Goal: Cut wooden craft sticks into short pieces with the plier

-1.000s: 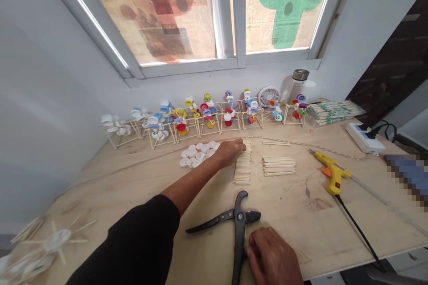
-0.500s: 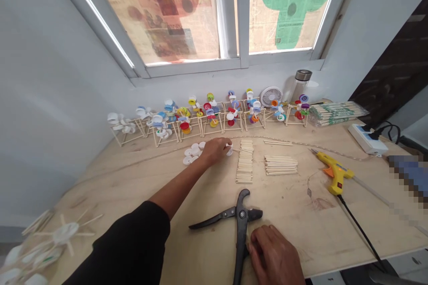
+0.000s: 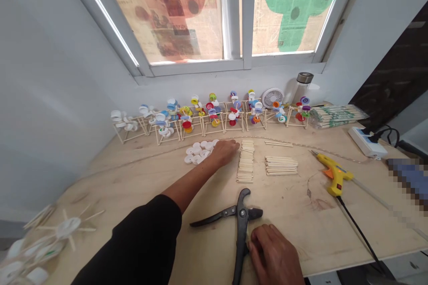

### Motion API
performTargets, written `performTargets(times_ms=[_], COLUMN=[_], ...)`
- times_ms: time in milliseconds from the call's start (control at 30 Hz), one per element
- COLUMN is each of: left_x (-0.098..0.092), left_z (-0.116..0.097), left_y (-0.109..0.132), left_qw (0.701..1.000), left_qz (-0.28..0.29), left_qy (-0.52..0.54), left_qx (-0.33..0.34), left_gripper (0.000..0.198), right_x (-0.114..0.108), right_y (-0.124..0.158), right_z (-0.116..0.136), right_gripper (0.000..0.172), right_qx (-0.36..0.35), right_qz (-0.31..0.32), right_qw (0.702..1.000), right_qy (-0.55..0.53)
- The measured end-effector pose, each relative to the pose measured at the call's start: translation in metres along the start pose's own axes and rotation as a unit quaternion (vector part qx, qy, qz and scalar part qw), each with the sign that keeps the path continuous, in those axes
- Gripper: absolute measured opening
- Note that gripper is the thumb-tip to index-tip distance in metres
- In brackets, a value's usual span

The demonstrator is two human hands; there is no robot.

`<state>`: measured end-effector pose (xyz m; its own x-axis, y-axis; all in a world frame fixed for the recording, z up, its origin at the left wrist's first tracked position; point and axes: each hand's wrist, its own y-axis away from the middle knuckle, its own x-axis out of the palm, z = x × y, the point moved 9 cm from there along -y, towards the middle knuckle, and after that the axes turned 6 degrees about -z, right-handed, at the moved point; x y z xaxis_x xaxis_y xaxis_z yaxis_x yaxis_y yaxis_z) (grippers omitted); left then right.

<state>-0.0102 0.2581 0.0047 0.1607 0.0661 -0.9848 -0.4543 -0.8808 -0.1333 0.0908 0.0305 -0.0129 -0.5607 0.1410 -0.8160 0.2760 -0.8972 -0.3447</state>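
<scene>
Our left hand [image 3: 224, 151] lies palm down at the edge of a cluster of white bottle caps [image 3: 197, 153], just beside a stack of wooden sticks [image 3: 245, 162]. Its fingers curl, and we cannot tell whether they hold a cap. Our right hand [image 3: 272, 254] rests loosely against the handle of black pliers [image 3: 242, 227] on the worktop [image 3: 301, 236], and we cannot tell if it grips them. A second stack of sticks [image 3: 281, 165] and a yellow glue gun [image 3: 335, 177] lie to the right. Stick-framed cap models [image 3: 214, 118] stand in a row along the wall.
</scene>
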Motion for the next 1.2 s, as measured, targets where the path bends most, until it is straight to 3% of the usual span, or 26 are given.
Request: performTargets(times_ms=[200,400,667,900,1033,1200], left_x=[-0.003,-0.016,-0.022,-0.038,-0.044,-0.048], left_z=[0.006,0.022,0.047,0.062,0.062,0.06], left_y=[0.009,0.012,0.022,0.039,0.048,0.059], left_qw=[0.998,0.978,0.882,0.8,0.779,0.772], left_qz=[-0.023,-0.078,-0.147,-0.175,-0.172,-0.175], left_qy=[0.053,0.188,0.417,0.53,0.559,0.567], left_qx=[-0.001,-0.053,-0.161,-0.218,-0.228,-0.23], left_gripper=[0.015,0.004,0.004,0.012,0.015,0.014], right_x=[0.001,-0.005,-0.005,-0.007,-0.011,-0.011], right_y=[0.0,-0.001,0.0,0.0,0.0,0.002], right_z=[-0.001,0.003,0.003,0.005,0.006,0.002], right_gripper=[0.011,0.012,0.013,0.014,0.014,0.015], right_qx=[0.0,-0.007,0.001,-0.001,-0.009,0.01], right_qz=[-0.002,-0.016,-0.01,-0.01,-0.029,-0.022], right_qw=[1.0,1.0,1.0,1.0,0.999,1.0], right_qy=[0.002,0.014,0.02,0.028,0.03,-0.015])
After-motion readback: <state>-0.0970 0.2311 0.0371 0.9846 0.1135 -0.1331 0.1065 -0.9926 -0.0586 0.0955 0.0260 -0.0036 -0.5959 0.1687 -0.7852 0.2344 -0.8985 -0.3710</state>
